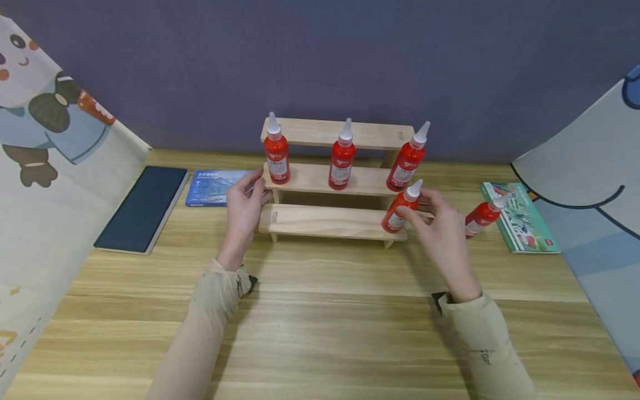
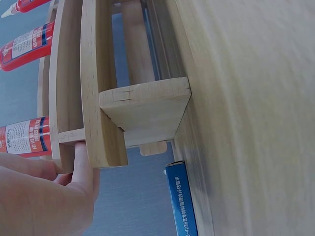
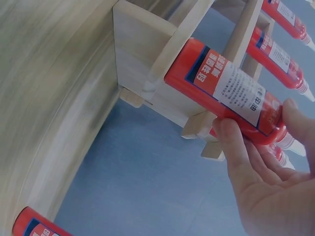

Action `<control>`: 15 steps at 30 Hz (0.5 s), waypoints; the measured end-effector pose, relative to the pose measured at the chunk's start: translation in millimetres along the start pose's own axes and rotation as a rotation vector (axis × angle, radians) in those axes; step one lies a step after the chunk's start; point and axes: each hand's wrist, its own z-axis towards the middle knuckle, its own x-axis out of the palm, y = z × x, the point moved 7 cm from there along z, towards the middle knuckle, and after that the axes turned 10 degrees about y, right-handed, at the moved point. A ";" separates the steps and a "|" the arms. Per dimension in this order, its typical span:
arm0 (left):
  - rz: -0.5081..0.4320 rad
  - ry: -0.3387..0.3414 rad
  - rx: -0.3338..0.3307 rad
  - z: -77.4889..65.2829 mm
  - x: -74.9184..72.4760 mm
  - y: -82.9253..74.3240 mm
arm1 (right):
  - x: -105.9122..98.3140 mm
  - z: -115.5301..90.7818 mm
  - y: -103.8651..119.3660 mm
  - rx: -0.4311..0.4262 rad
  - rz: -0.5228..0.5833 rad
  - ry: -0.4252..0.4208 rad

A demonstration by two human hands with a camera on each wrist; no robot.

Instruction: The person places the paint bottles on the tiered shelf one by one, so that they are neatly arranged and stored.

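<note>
A light wooden three-step rack (image 1: 330,221) stands against the back of the table. My left hand (image 1: 245,203) grips the left end of its middle step; in the left wrist view a finger (image 2: 82,167) lies under that board. With thumb and fingers, my right hand (image 1: 442,228) pinches a red bottle (image 3: 224,91) with a white pointed nozzle. That bottle is upright, slightly tilted, at the right end of the lowest step, its base right at the board. Similar red bottles stand on the middle step at left (image 1: 277,158), centre (image 1: 341,164) and right (image 1: 406,166).
Another red bottle (image 1: 481,218) stands on the table right of the rack, beside a green illustrated box (image 1: 525,222). To the left lie a blue box (image 1: 212,186), partly behind my left hand, and a dark notebook (image 1: 145,205). A dark blue panel (image 1: 330,61) rises behind.
</note>
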 end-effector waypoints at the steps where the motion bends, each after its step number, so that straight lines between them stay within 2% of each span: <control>1: -0.001 0.000 -0.001 0.0 0.1 0.0 | 0.0 -0.1 0.0 -0.002 0.001 -0.001; 15: -0.003 -0.002 -0.016 -0.4 0.4 -0.2 | -7.6 -1.8 0.2 -0.025 0.019 -0.043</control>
